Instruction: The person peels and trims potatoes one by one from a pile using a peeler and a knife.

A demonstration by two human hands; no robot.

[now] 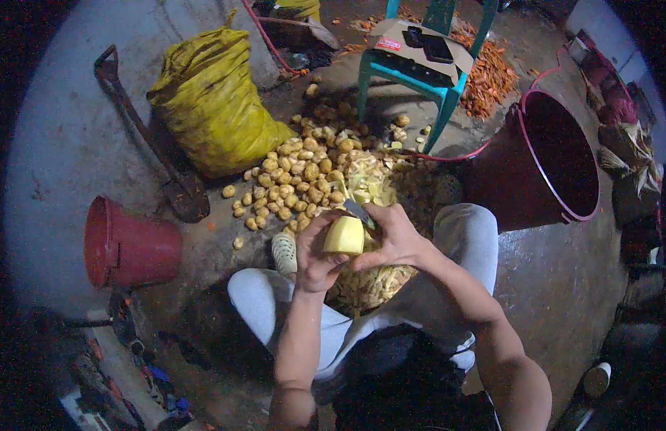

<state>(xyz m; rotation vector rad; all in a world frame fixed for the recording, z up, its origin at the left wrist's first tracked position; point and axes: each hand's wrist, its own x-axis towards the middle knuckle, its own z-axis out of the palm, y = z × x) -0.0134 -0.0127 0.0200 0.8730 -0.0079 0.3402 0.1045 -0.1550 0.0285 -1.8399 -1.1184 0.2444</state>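
In the middle of the head view my left hand (317,260) is wrapped round a peeled potato (344,236), pale yellow with flat cut sides. My right hand (396,235) is closed on a knife (357,212); its grey blade lies across the top of the potato, and the handle is hidden by the fingers. The right thumb rests near the potato's lower edge. Below both hands, between my legs, lies a heap of peelings (372,289). Just beyond the hands, unpeeled potatoes (293,179) are spread over the floor, with pale cut pieces (369,179) beside them.
A yellow sack (214,108) stands behind the potatoes, with a shovel (142,136) leaning left of it. A red bucket (139,244) tips at left; a large maroon tub (530,161) leans at right. A green chair (412,75) carries a cardboard box (390,36). Orange pieces (487,90) lie behind.
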